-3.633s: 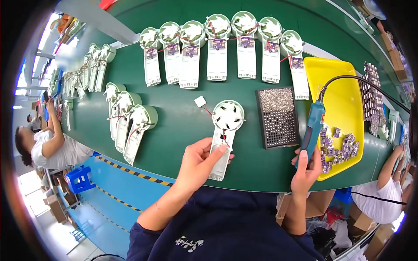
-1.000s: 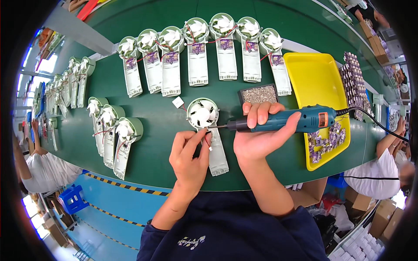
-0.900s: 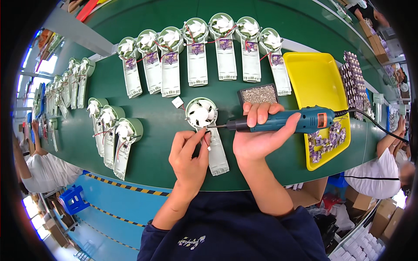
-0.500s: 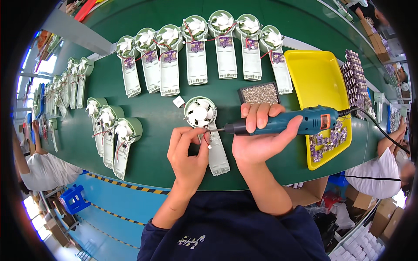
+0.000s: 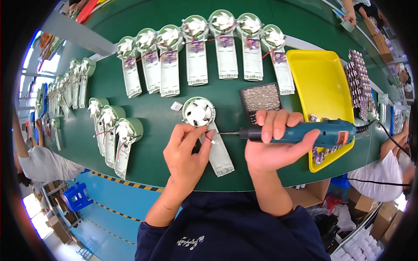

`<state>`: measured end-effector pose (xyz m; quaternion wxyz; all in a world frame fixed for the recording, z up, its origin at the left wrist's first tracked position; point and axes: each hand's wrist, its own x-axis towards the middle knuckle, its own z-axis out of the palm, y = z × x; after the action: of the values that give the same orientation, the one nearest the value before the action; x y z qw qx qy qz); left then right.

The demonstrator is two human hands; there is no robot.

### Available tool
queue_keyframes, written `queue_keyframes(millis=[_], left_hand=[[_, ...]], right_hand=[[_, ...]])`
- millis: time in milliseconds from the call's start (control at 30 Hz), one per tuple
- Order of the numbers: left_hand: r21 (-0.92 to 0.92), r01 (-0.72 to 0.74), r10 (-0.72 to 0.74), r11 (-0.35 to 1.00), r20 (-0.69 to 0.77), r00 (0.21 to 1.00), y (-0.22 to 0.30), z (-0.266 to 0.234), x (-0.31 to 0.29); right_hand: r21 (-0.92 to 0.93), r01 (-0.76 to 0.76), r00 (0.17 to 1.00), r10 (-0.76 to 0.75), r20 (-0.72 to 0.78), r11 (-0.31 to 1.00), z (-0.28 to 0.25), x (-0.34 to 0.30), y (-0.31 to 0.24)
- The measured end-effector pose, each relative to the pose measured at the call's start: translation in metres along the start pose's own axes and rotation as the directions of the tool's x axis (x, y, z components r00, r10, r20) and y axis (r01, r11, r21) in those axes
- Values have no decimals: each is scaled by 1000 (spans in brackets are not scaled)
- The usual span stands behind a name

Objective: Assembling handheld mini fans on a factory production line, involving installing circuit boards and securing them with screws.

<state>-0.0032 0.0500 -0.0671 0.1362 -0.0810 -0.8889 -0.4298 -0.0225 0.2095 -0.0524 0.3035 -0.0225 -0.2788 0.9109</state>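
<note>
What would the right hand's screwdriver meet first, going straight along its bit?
Probably the pale fan unit, at the tip of the bit, then the left hand; depth here is unclear.

Teal screwdriver point(image 5: 307, 129) in right fingers point(image 5: 278, 126), left fingers point(image 5: 192, 137) at fan unit point(image 5: 220, 152)

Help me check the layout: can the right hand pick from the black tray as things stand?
Probably not freely: the right hand grips the teal power screwdriver, though nothing else visible blocks the nearby black tray.
</note>
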Motion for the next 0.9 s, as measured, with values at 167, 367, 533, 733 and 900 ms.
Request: queue_keyframes(millis=[167, 367, 533, 733, 900], left_hand=[[130, -82, 79, 988, 25, 997, 3, -13, 3], [106, -173, 171, 979, 30, 985, -2, -6, -6], [-3, -92, 92, 996, 66, 993, -2, -4, -9], [44, -158, 155, 986, 53, 986, -3, -5, -13], [70, -193, 189, 979, 65, 980, -9, -13, -19]], right_hand=[[101, -25, 999, 29, -41, 995, 4, -9, 12], [-204, -122, 991, 131, 32, 971, -13, 13, -72], [-947, -126, 984, -87, -157, 295, -46, 67, -170], [-997, -37, 999, -2, -37, -67, -96, 62, -184], [-963, -123, 991, 25, -133, -240, -93, 49, -160]])
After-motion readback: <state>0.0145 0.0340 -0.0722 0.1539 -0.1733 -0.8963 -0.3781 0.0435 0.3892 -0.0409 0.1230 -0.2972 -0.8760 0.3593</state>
